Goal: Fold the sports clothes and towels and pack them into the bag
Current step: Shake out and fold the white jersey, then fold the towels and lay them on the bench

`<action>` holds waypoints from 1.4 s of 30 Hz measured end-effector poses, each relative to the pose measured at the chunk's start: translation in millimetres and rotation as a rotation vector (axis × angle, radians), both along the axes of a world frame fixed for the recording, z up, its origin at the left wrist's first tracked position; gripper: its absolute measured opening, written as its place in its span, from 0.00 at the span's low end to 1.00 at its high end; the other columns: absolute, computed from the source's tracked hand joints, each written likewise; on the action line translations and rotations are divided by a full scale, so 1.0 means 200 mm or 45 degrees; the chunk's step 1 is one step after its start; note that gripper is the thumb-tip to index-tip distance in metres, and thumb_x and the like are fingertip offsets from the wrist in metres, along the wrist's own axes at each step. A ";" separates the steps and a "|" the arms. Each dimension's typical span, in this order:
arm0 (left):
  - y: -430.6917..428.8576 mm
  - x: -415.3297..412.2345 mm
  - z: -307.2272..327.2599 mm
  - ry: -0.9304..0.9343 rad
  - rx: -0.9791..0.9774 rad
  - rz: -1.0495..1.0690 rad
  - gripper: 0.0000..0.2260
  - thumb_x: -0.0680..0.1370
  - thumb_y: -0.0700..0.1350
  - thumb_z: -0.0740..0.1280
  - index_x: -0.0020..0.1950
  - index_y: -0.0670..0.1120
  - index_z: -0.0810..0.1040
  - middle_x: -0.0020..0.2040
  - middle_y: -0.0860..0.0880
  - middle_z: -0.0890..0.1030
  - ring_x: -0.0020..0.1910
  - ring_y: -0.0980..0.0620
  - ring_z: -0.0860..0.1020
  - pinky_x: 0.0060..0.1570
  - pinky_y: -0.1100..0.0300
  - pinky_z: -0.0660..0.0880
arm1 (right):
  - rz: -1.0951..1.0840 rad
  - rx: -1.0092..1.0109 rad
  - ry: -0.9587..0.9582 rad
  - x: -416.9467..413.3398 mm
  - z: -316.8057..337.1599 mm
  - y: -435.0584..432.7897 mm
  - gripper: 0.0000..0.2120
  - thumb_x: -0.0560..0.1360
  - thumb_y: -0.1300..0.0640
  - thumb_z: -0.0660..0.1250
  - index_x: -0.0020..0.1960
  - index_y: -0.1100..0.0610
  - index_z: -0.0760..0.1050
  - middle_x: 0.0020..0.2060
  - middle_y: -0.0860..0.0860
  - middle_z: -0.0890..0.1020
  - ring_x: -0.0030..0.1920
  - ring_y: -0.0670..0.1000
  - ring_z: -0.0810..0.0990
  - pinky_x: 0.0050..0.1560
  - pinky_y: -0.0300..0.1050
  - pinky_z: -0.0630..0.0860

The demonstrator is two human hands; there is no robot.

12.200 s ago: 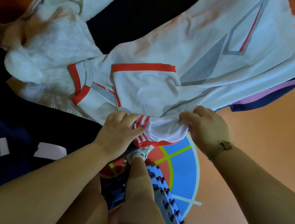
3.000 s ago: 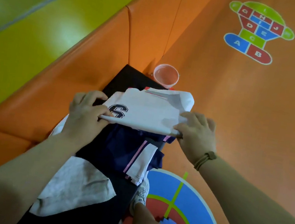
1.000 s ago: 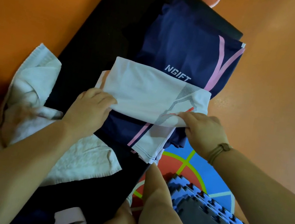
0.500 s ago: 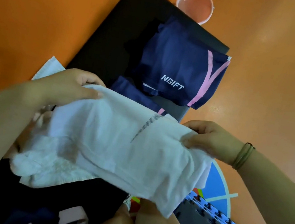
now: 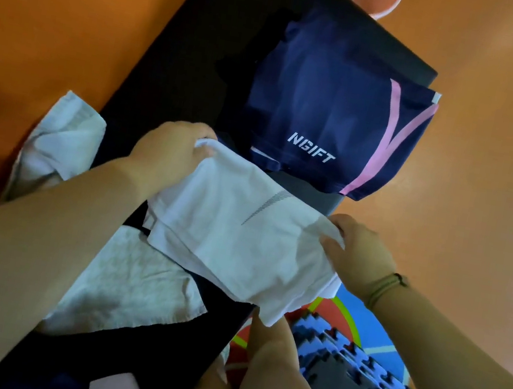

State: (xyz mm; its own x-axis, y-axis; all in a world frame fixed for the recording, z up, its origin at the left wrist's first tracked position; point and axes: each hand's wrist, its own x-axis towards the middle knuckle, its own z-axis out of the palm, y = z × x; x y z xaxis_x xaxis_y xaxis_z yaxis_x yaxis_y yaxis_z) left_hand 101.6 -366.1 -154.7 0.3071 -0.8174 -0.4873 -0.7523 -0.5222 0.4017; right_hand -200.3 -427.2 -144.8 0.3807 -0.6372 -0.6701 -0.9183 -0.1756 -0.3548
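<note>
While both grips are clamped on the folded white shirt, it hangs in the air just on the person's side of the navy shorts, resting on nothing. Left grip pinches the shirt corner closest to the shorts. Right grip pinches the far top corner. Lower layers droop free. Risk: the fold opens if either grip slackens or the carry is quick. Shirt could also snag the crumpled white towel, further from the shorts toward the person, and drag it off the black mat. Bag not clearly visible, so a blind drop may rumple the shirt.
</note>
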 end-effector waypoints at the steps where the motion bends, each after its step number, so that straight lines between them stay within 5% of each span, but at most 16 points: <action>1: 0.01 -0.01 -0.01 -0.103 -0.013 -0.043 0.13 0.79 0.48 0.63 0.63 0.51 0.75 0.58 0.45 0.76 0.57 0.43 0.72 0.55 0.48 0.70 | 0.075 -0.112 0.040 0.00 0.00 0.01 0.16 0.76 0.57 0.63 0.64 0.56 0.72 0.56 0.56 0.78 0.54 0.61 0.75 0.49 0.49 0.72; 3: 0.04 -0.06 -0.03 -0.302 -0.111 -0.095 0.16 0.77 0.46 0.66 0.65 0.49 0.74 0.62 0.44 0.71 0.61 0.40 0.66 0.60 0.45 0.63 | 0.244 -0.373 0.015 0.02 0.00 0.03 0.19 0.70 0.61 0.69 0.60 0.59 0.75 0.55 0.59 0.78 0.54 0.65 0.75 0.49 0.58 0.76; 6: 0.14 -0.16 -0.05 -0.452 -0.270 -0.180 0.17 0.72 0.47 0.70 0.60 0.48 0.76 0.65 0.43 0.66 0.60 0.40 0.62 0.60 0.42 0.58 | 0.467 -0.631 -0.113 0.06 0.01 0.08 0.24 0.61 0.59 0.75 0.56 0.61 0.78 0.53 0.60 0.80 0.54 0.62 0.73 0.44 0.57 0.76; 11: 0.32 -0.29 -0.15 -0.370 -0.098 -0.344 0.22 0.66 0.49 0.76 0.59 0.51 0.78 0.65 0.45 0.70 0.60 0.43 0.65 0.57 0.43 0.68 | 0.773 -0.473 -0.143 0.14 -0.04 0.20 0.32 0.55 0.52 0.81 0.58 0.59 0.79 0.59 0.61 0.79 0.57 0.63 0.78 0.49 0.59 0.77; 16: 0.39 -0.28 -0.18 -0.272 -0.018 -0.358 0.22 0.73 0.54 0.57 0.67 0.54 0.72 0.70 0.46 0.70 0.68 0.44 0.64 0.64 0.45 0.64 | 0.875 -0.388 -0.021 0.13 -0.10 0.17 0.35 0.55 0.52 0.82 0.60 0.59 0.78 0.63 0.59 0.77 0.60 0.61 0.78 0.48 0.64 0.76; 19: 0.40 -0.28 -0.17 -0.185 0.008 -0.323 0.21 0.74 0.53 0.58 0.66 0.53 0.72 0.72 0.47 0.68 0.70 0.44 0.65 0.67 0.43 0.63 | 0.920 -0.352 0.023 0.15 -0.09 0.16 0.35 0.54 0.53 0.82 0.59 0.60 0.78 0.61 0.60 0.77 0.59 0.62 0.78 0.46 0.66 0.76; 23: 0.43 -0.27 -0.11 -0.003 -0.113 -0.106 0.17 0.73 0.50 0.60 0.56 0.45 0.80 0.65 0.45 0.75 0.66 0.43 0.70 0.63 0.40 0.65 | 0.938 -0.383 0.010 0.23 -0.01 0.14 0.25 0.52 0.54 0.81 0.47 0.60 0.80 0.52 0.60 0.81 0.51 0.63 0.81 0.43 0.64 0.76; 28: 0.65 -0.24 -0.04 -0.022 -0.210 0.190 0.13 0.72 0.48 0.62 0.52 0.44 0.80 0.58 0.46 0.78 0.55 0.44 0.76 0.53 0.48 0.73 | 0.859 -0.501 -0.319 0.38 0.06 0.18 0.11 0.63 0.57 0.74 0.44 0.59 0.79 0.43 0.57 0.81 0.42 0.62 0.80 0.37 0.53 0.76; 32: 0.95 -0.15 -0.03 -0.233 0.047 0.435 0.17 0.72 0.50 0.66 0.59 0.48 0.73 0.60 0.41 0.75 0.58 0.36 0.73 0.55 0.41 0.71 | 0.984 -0.450 -0.464 0.52 0.05 0.32 0.09 0.65 0.54 0.67 0.42 0.58 0.79 0.38 0.55 0.81 0.36 0.60 0.80 0.32 0.48 0.75; 36: 1.22 -0.07 0.00 -0.393 0.404 0.693 0.28 0.71 0.51 0.69 0.69 0.51 0.63 0.67 0.39 0.67 0.66 0.34 0.64 0.60 0.37 0.65 | 1.112 -0.352 -0.469 0.65 0.03 0.45 0.11 0.62 0.57 0.76 0.41 0.58 0.79 0.35 0.54 0.79 0.33 0.59 0.78 0.31 0.45 0.71; 42: 1.41 0.02 0.10 -0.467 0.385 1.201 0.36 0.72 0.53 0.71 0.74 0.49 0.55 0.72 0.35 0.60 0.67 0.31 0.60 0.64 0.37 0.59 | 1.201 -0.272 -0.493 0.88 0.04 0.56 0.12 0.62 0.58 0.77 0.43 0.60 0.79 0.36 0.56 0.80 0.32 0.61 0.78 0.28 0.47 0.72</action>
